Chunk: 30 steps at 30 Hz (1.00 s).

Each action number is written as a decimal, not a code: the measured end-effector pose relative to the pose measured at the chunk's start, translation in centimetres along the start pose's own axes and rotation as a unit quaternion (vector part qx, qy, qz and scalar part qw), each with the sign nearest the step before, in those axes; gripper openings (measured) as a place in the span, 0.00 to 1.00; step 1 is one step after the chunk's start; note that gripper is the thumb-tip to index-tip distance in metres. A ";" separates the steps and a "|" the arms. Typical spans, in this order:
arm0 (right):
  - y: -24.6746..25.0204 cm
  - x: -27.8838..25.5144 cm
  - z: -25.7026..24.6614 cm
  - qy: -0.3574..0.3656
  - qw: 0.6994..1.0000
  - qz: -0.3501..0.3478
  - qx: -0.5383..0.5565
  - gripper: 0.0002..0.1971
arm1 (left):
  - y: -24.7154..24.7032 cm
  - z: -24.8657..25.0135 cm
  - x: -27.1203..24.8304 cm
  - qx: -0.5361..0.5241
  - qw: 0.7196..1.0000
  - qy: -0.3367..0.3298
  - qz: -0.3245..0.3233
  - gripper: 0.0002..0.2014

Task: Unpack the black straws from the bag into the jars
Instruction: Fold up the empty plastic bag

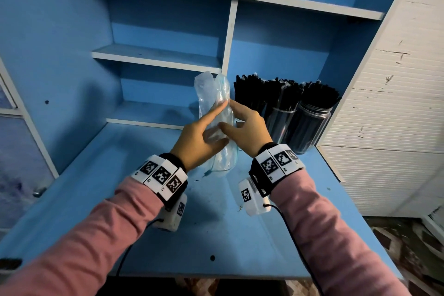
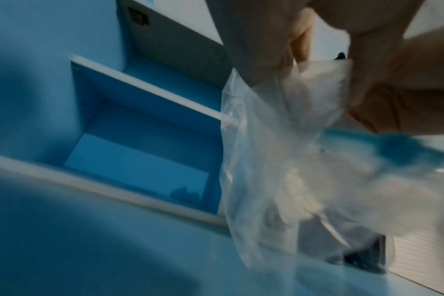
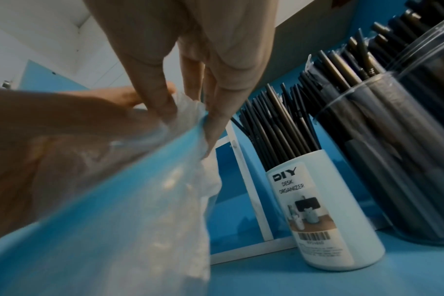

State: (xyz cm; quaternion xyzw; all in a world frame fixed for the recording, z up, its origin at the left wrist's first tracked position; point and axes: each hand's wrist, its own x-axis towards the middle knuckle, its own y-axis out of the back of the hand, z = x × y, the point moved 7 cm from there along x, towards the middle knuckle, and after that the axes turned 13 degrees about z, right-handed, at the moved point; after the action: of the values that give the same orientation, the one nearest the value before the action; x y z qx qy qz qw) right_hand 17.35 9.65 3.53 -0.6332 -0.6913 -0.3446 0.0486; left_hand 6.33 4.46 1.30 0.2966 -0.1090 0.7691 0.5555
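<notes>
A clear plastic bag (image 1: 213, 94) with a blue zip strip stands upright over the blue desk (image 1: 144, 199); I see no straws inside it. My left hand (image 1: 204, 132) holds its left side between thumb and fingers. My right hand (image 1: 245, 125) pinches its right edge. In the left wrist view the bag (image 2: 279, 160) hangs from my fingers (image 2: 261, 40). The right wrist view has my fingers (image 3: 162, 100) pinching the bag (image 3: 139, 190). Black straws (image 1: 283, 94) fill two clear jars (image 1: 310, 127) and a white organizer tube (image 3: 330, 210) just to the right.
The jars stand in the desk's back right corner beside a white slatted cabinet (image 1: 389, 103). Blue shelves (image 1: 156, 57) with white edges rise behind the bag. A white upright divider (image 1: 229, 38) separates the shelf bays.
</notes>
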 end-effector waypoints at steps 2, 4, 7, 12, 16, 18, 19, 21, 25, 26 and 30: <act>0.6 0.2 0.3 0.001 1.000 0.005 0.007 0.27 | 0.5 0.6 0.0 -0.014 1.000 0.006 -0.008 0.36; 1.4 0.4 0.8 -0.001 1.000 0.017 0.009 0.28 | 1.8 2.0 0.4 0.054 0.996 -0.074 0.024 0.32; 1.9 0.4 1.6 -0.023 0.999 0.004 0.030 0.20 | 2.8 3.1 0.7 0.158 0.966 -0.203 0.021 0.30; 1.7 0.1 0.4 0.026 0.998 -0.047 0.045 0.10 | 2.1 1.7 1.1 0.207 0.957 -0.199 -0.046 0.48; 2.0 0.0 -0.6 0.038 0.995 -0.047 0.084 0.12 | 1.8 1.1 1.1 0.172 0.972 -0.154 -0.049 0.53; 2.1 0.1 -0.9 0.057 0.993 -0.044 0.089 0.13 | 1.4 1.1 1.2 0.143 0.978 -0.145 -0.039 0.51; 2.1 0.1 -1.1 0.066 0.993 -0.042 0.089 0.12 | 1.2 1.1 1.2 0.124 0.982 -0.141 -0.033 0.51; 2.3 0.3 -1.4 0.086 0.992 -0.027 0.083 0.10 | 0.8 0.9 1.1 0.081 0.991 -0.109 -0.018 0.47; 2.7 0.7 -1.0 0.092 0.993 0.010 0.071 0.08 | 0.3 -0.1 1.0 0.041 0.999 -0.022 0.002 0.38; 2.8 0.7 -0.8 0.085 0.993 0.019 0.076 0.08 | 0.3 -0.3 1.0 0.030 0.999 -0.011 0.005 0.37; 3.6 0.6 -1.2 0.066 0.989 0.052 0.124 0.10 | 0.0 -0.7 1.0 -0.023 0.999 0.030 0.036 0.32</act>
State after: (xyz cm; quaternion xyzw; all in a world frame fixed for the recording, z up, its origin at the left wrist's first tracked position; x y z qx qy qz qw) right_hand 20.07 9.35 6.20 -0.6335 -0.6900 -0.2940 0.1902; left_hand 5.89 5.61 1.37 0.2563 -0.1204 0.7943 0.5374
